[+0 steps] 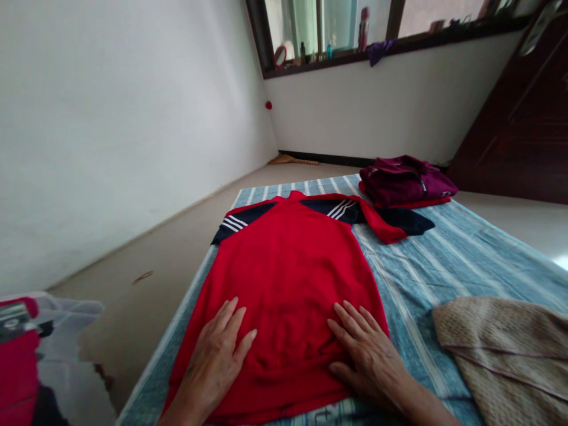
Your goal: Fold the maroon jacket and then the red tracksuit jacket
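Note:
A red jacket (293, 266) with navy shoulder panels and white stripes lies spread out, collar away from me, hem toward me. Its right sleeve (386, 225) stretches out to the right and bends, with a navy end. The left sleeve hangs toward the left edge, its lower part out of sight. My left hand (217, 349) rests flat on the lower left of the jacket, fingers extended. On the lower right, my right hand (364, 343) lies flat with its fingers spread. Neither hand grips the cloth.
The jacket lies on a blue striped cloth (412, 278). Folded purple and red clothes (408, 180) are stacked at the far right. A beige knitted garment (506, 349) lies near right. Below left stands a clear plastic bin (71, 313) with red items. A white wall (133, 118) runs along the left.

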Demonstrator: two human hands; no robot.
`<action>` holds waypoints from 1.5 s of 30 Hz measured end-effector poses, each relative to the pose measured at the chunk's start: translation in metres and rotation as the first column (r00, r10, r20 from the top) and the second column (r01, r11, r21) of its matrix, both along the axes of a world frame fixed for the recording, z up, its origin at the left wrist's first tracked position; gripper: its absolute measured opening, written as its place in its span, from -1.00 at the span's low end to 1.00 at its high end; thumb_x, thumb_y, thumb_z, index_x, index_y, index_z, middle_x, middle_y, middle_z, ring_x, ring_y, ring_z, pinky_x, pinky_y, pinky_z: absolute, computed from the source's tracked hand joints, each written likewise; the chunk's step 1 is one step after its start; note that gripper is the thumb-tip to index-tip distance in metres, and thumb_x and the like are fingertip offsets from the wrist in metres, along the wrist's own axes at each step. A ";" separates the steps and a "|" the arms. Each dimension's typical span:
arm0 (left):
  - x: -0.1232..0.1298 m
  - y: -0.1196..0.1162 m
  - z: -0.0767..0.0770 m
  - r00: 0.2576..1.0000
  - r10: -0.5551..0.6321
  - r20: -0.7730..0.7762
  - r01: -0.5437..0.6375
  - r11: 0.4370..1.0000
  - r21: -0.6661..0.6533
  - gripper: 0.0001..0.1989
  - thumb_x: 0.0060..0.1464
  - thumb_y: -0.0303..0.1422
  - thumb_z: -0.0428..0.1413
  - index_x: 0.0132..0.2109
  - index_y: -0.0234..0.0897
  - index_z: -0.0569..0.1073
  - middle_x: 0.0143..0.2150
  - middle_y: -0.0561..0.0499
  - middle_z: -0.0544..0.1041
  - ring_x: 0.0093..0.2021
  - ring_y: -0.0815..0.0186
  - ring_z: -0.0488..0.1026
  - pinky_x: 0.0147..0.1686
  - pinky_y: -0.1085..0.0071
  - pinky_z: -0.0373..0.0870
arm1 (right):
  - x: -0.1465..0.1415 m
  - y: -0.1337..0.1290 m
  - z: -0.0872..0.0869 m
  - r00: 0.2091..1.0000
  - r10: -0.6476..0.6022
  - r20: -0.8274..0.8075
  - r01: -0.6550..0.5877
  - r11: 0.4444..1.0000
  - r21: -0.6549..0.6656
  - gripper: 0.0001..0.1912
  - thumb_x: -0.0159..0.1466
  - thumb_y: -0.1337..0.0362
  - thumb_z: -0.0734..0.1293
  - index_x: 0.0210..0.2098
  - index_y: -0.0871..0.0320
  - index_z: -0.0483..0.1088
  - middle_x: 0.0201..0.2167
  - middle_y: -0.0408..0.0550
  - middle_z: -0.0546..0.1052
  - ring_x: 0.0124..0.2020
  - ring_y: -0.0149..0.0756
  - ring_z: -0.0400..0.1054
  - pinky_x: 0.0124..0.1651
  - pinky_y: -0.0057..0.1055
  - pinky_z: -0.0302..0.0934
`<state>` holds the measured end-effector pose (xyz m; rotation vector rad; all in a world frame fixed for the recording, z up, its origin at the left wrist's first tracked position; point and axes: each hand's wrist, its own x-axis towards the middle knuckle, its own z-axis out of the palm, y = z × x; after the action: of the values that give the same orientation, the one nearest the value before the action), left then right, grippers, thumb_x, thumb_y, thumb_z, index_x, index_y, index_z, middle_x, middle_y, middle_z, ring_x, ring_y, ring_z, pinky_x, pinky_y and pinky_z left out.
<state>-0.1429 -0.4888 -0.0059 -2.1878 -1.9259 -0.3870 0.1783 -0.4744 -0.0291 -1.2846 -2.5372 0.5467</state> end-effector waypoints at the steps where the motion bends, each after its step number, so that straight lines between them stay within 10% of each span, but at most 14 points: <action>1: 0.007 0.000 0.001 0.999 -0.043 0.009 0.043 0.999 -0.005 -0.55 0.17 -0.12 -0.08 0.04 -0.32 0.40 0.19 -0.22 0.34 0.20 0.05 0.27 0.10 0.10 0.31 | 0.000 0.000 0.000 1.000 0.000 -0.002 0.000 1.000 0.007 -0.34 0.24 -0.03 0.25 0.26 0.02 0.13 0.33 -0.04 0.00 0.34 -0.03 -0.19 0.31 0.01 -0.22; 10: 0.056 0.000 -0.003 0.996 -0.087 0.010 0.087 0.979 -0.183 -0.43 0.19 -0.07 -0.10 0.19 -0.38 0.27 0.28 -0.25 0.21 0.29 0.04 0.10 0.14 0.05 0.24 | 0.002 -0.001 -0.003 1.000 -0.005 0.012 0.004 0.999 0.039 -0.37 0.24 -0.01 0.25 0.25 0.04 0.16 0.32 -0.04 0.04 0.33 -0.03 -0.16 0.30 0.01 -0.18; 24: 0.059 -0.003 -0.008 0.996 -0.048 -0.076 0.022 0.952 -0.305 -0.43 0.20 -0.09 -0.10 0.24 -0.32 0.23 0.31 -0.18 0.15 0.29 0.05 0.10 0.15 0.00 0.19 | 0.002 0.000 -0.013 0.999 0.016 0.047 -0.019 0.997 0.070 -0.37 0.26 -0.06 0.21 0.26 -0.03 0.12 0.33 -0.08 -0.01 0.32 -0.02 -0.13 0.29 0.04 -0.14; 45: 0.051 -0.005 -0.020 0.988 -0.077 -0.136 0.053 0.983 -0.174 -0.46 0.19 -0.12 -0.07 0.24 -0.27 0.24 0.30 -0.12 0.18 0.26 0.06 0.17 0.10 0.04 0.27 | 0.002 0.005 -0.035 0.998 0.044 0.052 -0.063 0.883 0.464 -0.36 0.22 -0.11 0.22 0.22 0.02 0.21 0.26 0.02 0.16 0.21 0.03 0.13 0.06 -0.04 0.23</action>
<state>-0.0919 -0.4943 -0.0264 -2.3182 -1.8768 -0.0758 0.1801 -0.4692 -0.0639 -1.0543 -2.5218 -0.0900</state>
